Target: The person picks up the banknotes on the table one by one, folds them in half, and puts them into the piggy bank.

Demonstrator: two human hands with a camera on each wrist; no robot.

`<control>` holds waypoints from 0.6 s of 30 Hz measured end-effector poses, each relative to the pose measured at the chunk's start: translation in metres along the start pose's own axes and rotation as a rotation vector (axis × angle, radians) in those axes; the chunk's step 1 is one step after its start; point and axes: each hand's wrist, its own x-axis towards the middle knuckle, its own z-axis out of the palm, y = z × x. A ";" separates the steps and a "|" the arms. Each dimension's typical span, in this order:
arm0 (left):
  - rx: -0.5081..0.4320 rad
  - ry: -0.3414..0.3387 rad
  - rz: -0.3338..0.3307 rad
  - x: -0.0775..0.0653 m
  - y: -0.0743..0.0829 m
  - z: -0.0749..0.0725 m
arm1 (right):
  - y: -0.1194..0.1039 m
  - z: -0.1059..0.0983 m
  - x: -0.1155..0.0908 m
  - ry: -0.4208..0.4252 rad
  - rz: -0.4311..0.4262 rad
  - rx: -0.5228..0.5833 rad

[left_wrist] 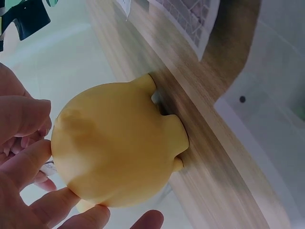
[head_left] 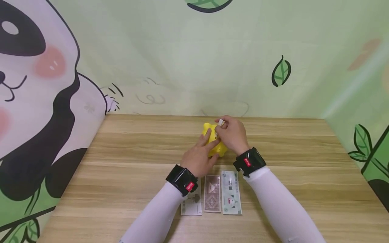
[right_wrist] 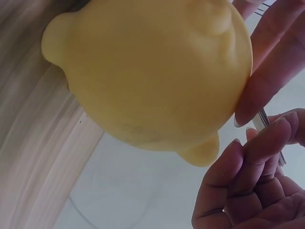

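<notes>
So there's a yellow figure up near the far edge of the wooden table, and I'm using it as the clock's centre, going by the head view. The left hand comes in around 7-8 o'clock, fingers spread fairly wide and resting on it. The right hand is between 2 and 3, fingers drawn in narrow, pinching a folded white paper just above or against the top (can't tell if any of it is inside).

Three printed notes lie nearer the person: a greyish note at about 7, partly under the left wrist, a brown note at 6 and a pale green note at about 5. Big printed panda on the wall around 9.
</notes>
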 end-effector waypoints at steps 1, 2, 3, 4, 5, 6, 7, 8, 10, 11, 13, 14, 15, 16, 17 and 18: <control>0.001 0.000 0.001 0.000 0.000 0.000 | 0.000 0.001 0.000 0.004 -0.002 -0.006; 0.003 -0.001 0.002 0.000 0.000 0.000 | 0.000 0.001 0.000 0.009 -0.004 -0.011; 0.003 -0.001 0.003 0.000 0.000 -0.001 | 0.000 0.002 0.000 0.012 -0.005 -0.012; 0.004 -0.001 0.004 0.000 0.000 -0.001 | 0.000 0.003 0.000 0.010 -0.003 -0.011; 0.007 0.001 0.006 -0.001 0.000 -0.001 | 0.000 0.004 0.000 0.003 -0.001 -0.004; 0.009 0.002 0.009 -0.001 0.000 -0.001 | 0.001 0.004 0.000 -0.006 0.002 0.004; 0.013 0.005 0.012 -0.001 0.000 -0.001 | 0.001 0.005 0.000 -0.018 0.004 0.013; 0.016 0.007 0.016 -0.002 0.000 -0.001 | 0.002 0.006 0.000 -0.032 0.008 0.024; 0.023 0.006 0.021 -0.002 0.000 -0.001 | 0.004 0.007 -0.001 -0.065 0.016 0.061; 0.025 0.003 0.022 -0.002 0.000 -0.001 | 0.006 0.006 -0.001 -0.085 0.014 0.079; 0.021 -0.004 0.022 -0.002 0.000 -0.001 | 0.009 0.005 0.000 -0.115 0.012 0.118; 0.018 -0.007 0.020 -0.002 0.000 -0.001 | 0.011 0.004 0.000 -0.129 0.009 0.139; 0.017 -0.011 0.017 -0.002 -0.001 -0.001 | 0.012 0.003 0.001 -0.140 0.009 0.161; 0.016 -0.011 0.014 -0.002 -0.001 -0.001 | 0.014 0.002 0.001 -0.150 0.009 0.178; 0.014 -0.012 0.012 -0.001 -0.001 -0.001 | 0.015 0.000 0.001 -0.159 0.009 0.186; 0.012 -0.013 0.010 -0.001 -0.001 -0.002 | 0.017 -0.001 0.002 -0.163 0.013 0.198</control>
